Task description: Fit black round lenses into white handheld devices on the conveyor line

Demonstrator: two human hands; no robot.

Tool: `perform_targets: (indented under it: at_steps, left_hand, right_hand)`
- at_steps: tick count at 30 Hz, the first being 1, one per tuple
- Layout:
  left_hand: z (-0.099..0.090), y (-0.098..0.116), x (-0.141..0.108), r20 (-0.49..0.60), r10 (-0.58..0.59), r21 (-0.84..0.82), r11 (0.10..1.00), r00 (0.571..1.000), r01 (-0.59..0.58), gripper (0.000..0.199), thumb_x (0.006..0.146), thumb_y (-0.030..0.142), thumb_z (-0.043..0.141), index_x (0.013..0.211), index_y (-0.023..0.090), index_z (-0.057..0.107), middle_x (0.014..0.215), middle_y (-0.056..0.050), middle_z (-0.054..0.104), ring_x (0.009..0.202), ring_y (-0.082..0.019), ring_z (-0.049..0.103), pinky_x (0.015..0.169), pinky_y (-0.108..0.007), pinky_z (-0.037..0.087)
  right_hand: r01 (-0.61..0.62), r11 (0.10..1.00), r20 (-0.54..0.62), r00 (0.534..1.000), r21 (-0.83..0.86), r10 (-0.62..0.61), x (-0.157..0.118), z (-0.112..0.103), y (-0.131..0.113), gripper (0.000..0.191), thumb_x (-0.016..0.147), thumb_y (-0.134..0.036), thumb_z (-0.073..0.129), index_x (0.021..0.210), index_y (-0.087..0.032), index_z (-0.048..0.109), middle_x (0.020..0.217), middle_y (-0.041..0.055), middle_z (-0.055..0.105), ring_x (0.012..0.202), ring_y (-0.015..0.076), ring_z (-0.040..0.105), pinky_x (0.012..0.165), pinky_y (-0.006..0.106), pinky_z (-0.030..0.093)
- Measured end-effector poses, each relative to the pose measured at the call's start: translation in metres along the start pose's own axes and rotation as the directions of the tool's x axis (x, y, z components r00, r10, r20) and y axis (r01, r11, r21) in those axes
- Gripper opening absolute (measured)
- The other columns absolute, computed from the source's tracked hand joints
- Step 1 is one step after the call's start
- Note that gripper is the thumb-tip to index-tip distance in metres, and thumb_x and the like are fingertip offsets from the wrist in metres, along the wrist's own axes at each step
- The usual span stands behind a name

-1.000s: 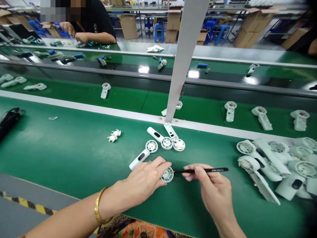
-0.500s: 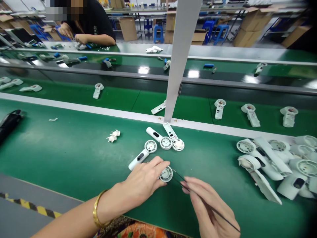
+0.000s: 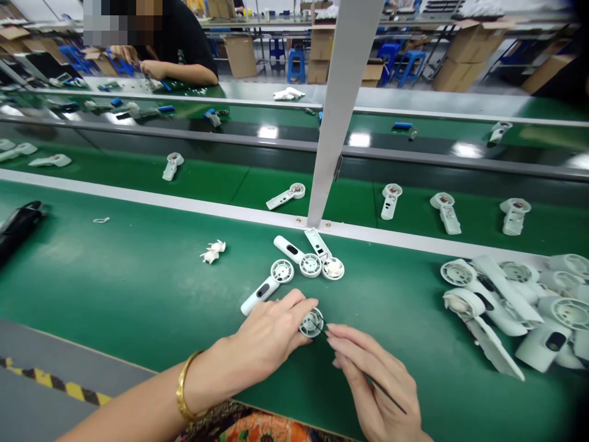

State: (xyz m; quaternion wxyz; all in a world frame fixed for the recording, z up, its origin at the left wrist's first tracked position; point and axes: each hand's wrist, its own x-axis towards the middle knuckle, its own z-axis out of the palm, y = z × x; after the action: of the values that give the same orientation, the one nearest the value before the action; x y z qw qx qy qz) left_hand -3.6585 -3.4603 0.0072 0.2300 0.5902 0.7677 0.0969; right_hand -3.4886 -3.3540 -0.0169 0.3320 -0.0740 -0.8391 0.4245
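My left hand (image 3: 271,331) is closed around a white fan housing (image 3: 311,323), its round spoked end showing past my fingers. Dark tweezers (image 3: 386,394) are pinched in my right hand (image 3: 372,368), their tips over the round end of that housing. Just beyond my left hand lie two white fan housings with dark oval panels, one nearer (image 3: 264,293) and one farther (image 3: 289,248). Beside them is an open fan half (image 3: 333,268) with a white impeller in its ring. Two loose impellers (image 3: 213,252) rest farther left on the green table (image 3: 138,264).
A pile of fan housings (image 3: 529,301) is at the right. Beyond a white rail, fan halves (image 3: 391,201) lie on a green belt (image 3: 207,184). A white post (image 3: 343,92) rises ahead. A black object (image 3: 18,224) lies left. Across, a person's arm (image 3: 179,72) rests at another bench.
My right hand has moved left, bringing the tweezer tips onto the round end. Fan halves on the near belt have shifted left; items on the far belt have shifted right.
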Motion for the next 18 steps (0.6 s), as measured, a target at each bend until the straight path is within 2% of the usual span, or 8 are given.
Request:
perform_targets:
  at_steps: [3,7,10,14,16,18]
  left_hand:
    - [-0.001,-0.002,0.0,-0.007,0.023,-0.019,1.0,1.0,-0.024,0.044,0.089,0.028,0.056,0.129,0.024,0.04,0.113,-0.006,0.055,0.092,-0.021,0.061,0.07,-0.031,0.048]
    - [-0.008,-0.003,0.0,0.018,0.041,-0.066,0.997,0.999,-0.04,0.037,0.088,0.029,0.057,0.122,0.023,0.043,0.106,-0.003,0.057,0.086,-0.019,0.06,0.069,-0.03,0.046]
    - [-0.013,-0.003,0.001,0.033,0.052,-0.08,0.996,0.998,-0.049,0.029,0.088,0.031,0.057,0.113,0.022,0.045,0.102,-0.002,0.058,0.082,-0.017,0.059,0.067,-0.029,0.043]
    - [-0.022,-0.003,0.006,0.1,0.083,-0.055,0.995,0.991,-0.078,0.024,0.089,0.032,0.057,0.107,0.021,0.046,0.099,-0.002,0.059,0.078,-0.017,0.059,0.064,-0.028,0.041]
    - [-0.028,-0.003,0.009,0.139,0.092,-0.044,0.995,0.986,-0.087,0.025,0.087,0.032,0.059,0.105,0.02,0.046,0.098,-0.002,0.06,0.077,-0.017,0.059,0.062,-0.028,0.04]
    - [-0.032,-0.003,0.011,0.176,0.1,-0.037,0.995,0.979,-0.095,0.027,0.085,0.031,0.062,0.104,0.02,0.046,0.098,-0.002,0.06,0.078,-0.017,0.059,0.063,-0.027,0.039]
  right_hand:
    - [-0.022,1.0,0.078,0.997,-0.006,0.022,0.007,-0.006,0.004,0.031,0.083,-0.001,0.05,0.108,-0.016,0.063,0.109,0.0103,0.066,0.09,0.0191,0.066,0.074,0.032,0.061]
    - [-0.037,0.998,0.17,0.985,0.044,0.029,0.021,-0.016,0.008,0.028,0.086,-0.004,0.048,0.105,-0.018,0.063,0.106,0.0081,0.067,0.08,0.016,0.067,0.071,0.029,0.061]
    - [-0.07,0.995,0.257,0.965,0.077,0.048,0.033,-0.022,0.009,0.028,0.088,-0.007,0.047,0.106,-0.022,0.063,0.105,0.006,0.067,0.066,0.0114,0.066,0.06,0.024,0.059]
    - [-0.17,0.976,0.389,0.915,0.134,0.106,0.053,-0.027,0.011,0.022,0.091,-0.013,0.046,0.099,-0.021,0.065,0.102,0.0047,0.068,0.048,0.0059,0.057,0.044,0.018,0.051]
    - [-0.195,0.972,0.446,0.887,0.135,0.116,0.062,-0.028,0.011,0.022,0.092,-0.015,0.045,0.096,-0.02,0.066,0.1,0.0046,0.068,0.051,0.0064,0.059,0.042,0.017,0.05]
    - [-0.177,0.976,0.484,0.87,0.126,0.096,0.069,-0.027,0.011,0.022,0.092,-0.015,0.045,0.095,-0.02,0.066,0.098,0.0046,0.069,0.063,0.0093,0.064,0.046,0.017,0.052]
